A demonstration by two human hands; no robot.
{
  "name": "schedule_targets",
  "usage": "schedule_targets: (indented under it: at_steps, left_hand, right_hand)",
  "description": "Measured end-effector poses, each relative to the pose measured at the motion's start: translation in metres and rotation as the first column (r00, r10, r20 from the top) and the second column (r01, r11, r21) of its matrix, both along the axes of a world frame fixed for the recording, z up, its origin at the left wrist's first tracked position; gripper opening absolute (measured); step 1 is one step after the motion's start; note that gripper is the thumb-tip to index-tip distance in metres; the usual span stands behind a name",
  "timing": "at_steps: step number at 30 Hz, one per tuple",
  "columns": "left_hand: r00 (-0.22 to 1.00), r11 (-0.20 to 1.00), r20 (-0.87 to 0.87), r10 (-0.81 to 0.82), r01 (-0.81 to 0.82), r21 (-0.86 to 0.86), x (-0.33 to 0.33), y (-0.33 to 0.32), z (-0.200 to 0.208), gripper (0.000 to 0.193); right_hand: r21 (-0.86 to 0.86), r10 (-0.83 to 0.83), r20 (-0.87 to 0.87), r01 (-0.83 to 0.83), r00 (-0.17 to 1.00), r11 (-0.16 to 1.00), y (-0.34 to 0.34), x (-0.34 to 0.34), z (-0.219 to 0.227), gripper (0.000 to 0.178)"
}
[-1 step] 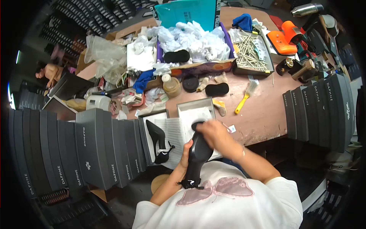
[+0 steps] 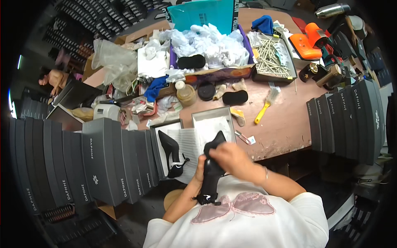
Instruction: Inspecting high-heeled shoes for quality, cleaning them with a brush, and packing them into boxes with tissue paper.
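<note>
A black pointed high-heeled shoe (image 2: 211,173) is held in front of my chest, toe pointing away and a strap with a small buckle near my shirt. My left hand (image 2: 200,168) wraps its left side, thumb upward. My right hand (image 2: 231,159), smeared by motion, is closed over the shoe's front part, pressing what looks like a black oval pad (image 2: 209,147) against it; the fingers hide most of it. The matching black shoe (image 2: 168,149) lies on its side in an open grey shoebox (image 2: 154,142) beside white ribbed wrapping. Next to it lies a grey lid (image 2: 211,110).
Stacks of dark shoeboxes (image 2: 101,165) rise at left, and more shoeboxes (image 2: 357,120) at right. On the table are a yellow-handled brush (image 2: 263,112), two black oval pads, a bottle (image 2: 186,96), a tray of sticks (image 2: 271,60) and crumpled tissue (image 2: 211,43). Another person (image 2: 53,80) sits at far left.
My right hand has moved down along the shoe toward me with the dark pad, uncovering the pointed toe. My left hand keeps its grip on the shoe.
</note>
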State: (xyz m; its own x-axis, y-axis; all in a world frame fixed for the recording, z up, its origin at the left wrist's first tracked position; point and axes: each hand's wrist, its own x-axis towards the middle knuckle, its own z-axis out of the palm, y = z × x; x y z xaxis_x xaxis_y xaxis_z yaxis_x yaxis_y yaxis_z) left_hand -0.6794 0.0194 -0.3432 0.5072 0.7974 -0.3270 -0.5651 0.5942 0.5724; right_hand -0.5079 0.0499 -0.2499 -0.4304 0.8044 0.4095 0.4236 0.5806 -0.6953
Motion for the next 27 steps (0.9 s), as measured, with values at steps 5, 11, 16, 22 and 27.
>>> schedule_targets:
  at_steps: [5,11,16,22,27]
  left_hand:
    - [0.969,0.989,0.239,-0.069,0.098,-0.109,0.021,0.002,0.015,0.061]
    - [0.976,0.929,0.138,0.171,-0.113,-0.353,0.015,0.005,-0.007,0.064]
    - [0.935,0.945,0.302,0.185,-0.084,-0.317,-0.005,-0.010,-0.002,0.077]
    - [0.999,0.980,-0.017,-0.031,0.027,-0.199,-0.027,-0.042,0.017,0.057]
    - [0.966,0.975,-0.188,0.179,-0.200,-0.098,-0.015,-0.008,0.038,0.024]
  right_hand:
    - [-0.099,-0.159,0.090,0.168,0.983,0.981,0.022,0.027,-0.073,0.034]
    - [-0.129,0.202,0.123,-0.186,0.972,0.974,-0.038,-0.017,0.004,0.033]
    - [-0.479,0.492,-0.157,-0.501,0.857,0.721,-0.063,-0.006,-0.017,0.024]
    - [-0.499,0.447,-0.149,-0.458,0.882,0.736,-0.045,0.000,-0.004,0.024]
    - [-0.498,0.280,0.066,-0.212,0.958,0.841,-0.031,0.036,-0.009,0.028]
